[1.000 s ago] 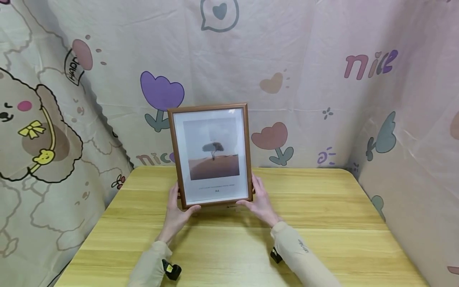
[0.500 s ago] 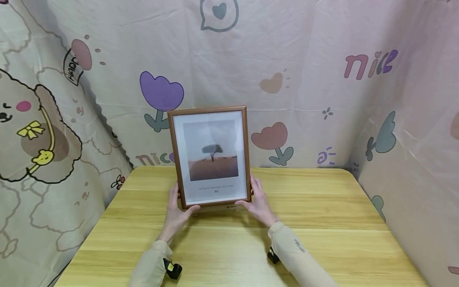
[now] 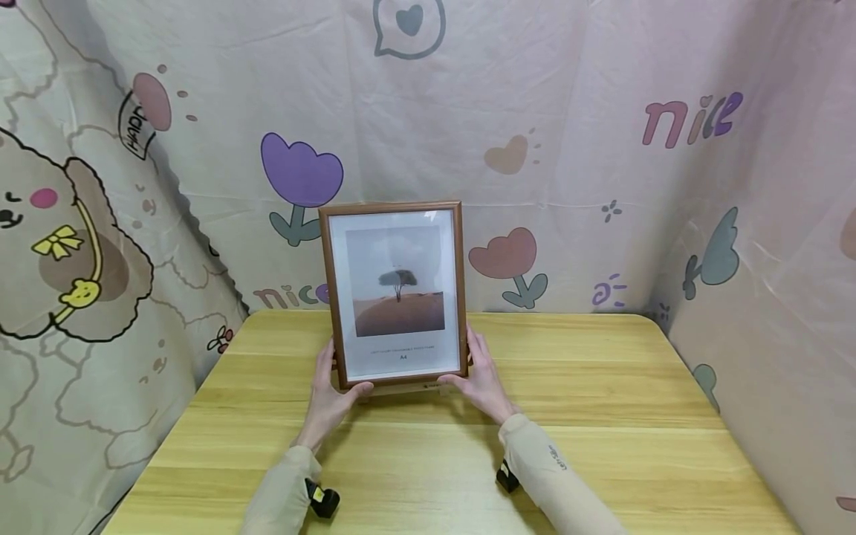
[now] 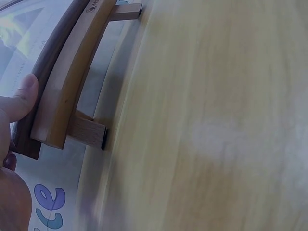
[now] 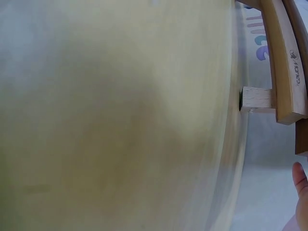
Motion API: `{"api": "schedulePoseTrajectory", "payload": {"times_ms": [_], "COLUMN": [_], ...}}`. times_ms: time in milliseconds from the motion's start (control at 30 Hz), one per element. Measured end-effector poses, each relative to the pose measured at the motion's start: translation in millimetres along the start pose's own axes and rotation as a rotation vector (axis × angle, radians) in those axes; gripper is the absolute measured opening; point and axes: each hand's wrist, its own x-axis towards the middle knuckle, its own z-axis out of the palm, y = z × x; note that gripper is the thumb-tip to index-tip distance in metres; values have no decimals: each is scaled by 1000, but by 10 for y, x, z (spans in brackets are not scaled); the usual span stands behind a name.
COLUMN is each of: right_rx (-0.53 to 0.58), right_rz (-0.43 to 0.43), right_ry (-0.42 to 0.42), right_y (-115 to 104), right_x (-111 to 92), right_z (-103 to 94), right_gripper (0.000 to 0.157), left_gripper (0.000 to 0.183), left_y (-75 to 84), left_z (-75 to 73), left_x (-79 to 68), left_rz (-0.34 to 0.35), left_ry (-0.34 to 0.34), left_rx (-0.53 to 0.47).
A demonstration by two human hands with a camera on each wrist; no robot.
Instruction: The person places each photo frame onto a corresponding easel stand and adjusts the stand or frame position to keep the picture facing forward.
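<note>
A brown wooden picture frame [image 3: 339,297] with a print of a lone tree stands upright near the back of the table, leaning slightly left. My left hand [image 3: 328,401] grips its lower left corner, thumb in front and fingers along the side. At the lower right corner my right hand [image 3: 486,386] holds it the same way. Under the frame runs a pale wooden stand [image 3: 404,389]. The left wrist view shows the stand's front bar [image 4: 62,96] and short legs, one leg [image 4: 86,132] near the hand. Printed lettering marks the bar [image 5: 288,72] in the right wrist view.
The light wood-grain table [image 3: 602,401] extends to both sides and toward me. A printed cloth [image 3: 568,96] hangs behind it and along both sides. Small black wrist devices, one the left device [image 3: 323,501], sit on the beige sleeves.
The picture frame's top edge has come down a little and its top left corner has shifted slightly right, so it leans less. The right hand has shifted slightly left; both hands keep their hold.
</note>
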Motion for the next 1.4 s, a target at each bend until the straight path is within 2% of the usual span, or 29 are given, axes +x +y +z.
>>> {"api": "schedulePoseTrajectory", "payload": {"times_ms": [267,600,800,967,1067,1267,1400], "right_rx": [13,2,0,53,105,178,202], "right_rz": [18,63,138,276,328,340,337], "right_ry": [-9,-33,-109,-193,-218,-226,-227], "right_y": [-17,-25,-55,-99,-101,-77,-78], "right_x": [10,23,24,-9,-22,-31,-32], "right_z": [3,3,-24,-63,-78,-71,-63], "right_gripper": [124,123,117,106,104,102,102], "left_gripper": [116,116,112,104,100,98,96], "left_y": [-15,-31,-48,-61,-69,-58,-61], "left_z": [-11,-33,-42,-50,-48,-51,-47], "left_x": [15,13,-8,-38,-55,-81,-88], "left_rz": [-9,-89,-129,-164,-208,-294,-293], "left_ry": [-10,-56,-70,-97,-113,-139,-121], "left_rx": [4,-6,2,14,11,9,-10]}}
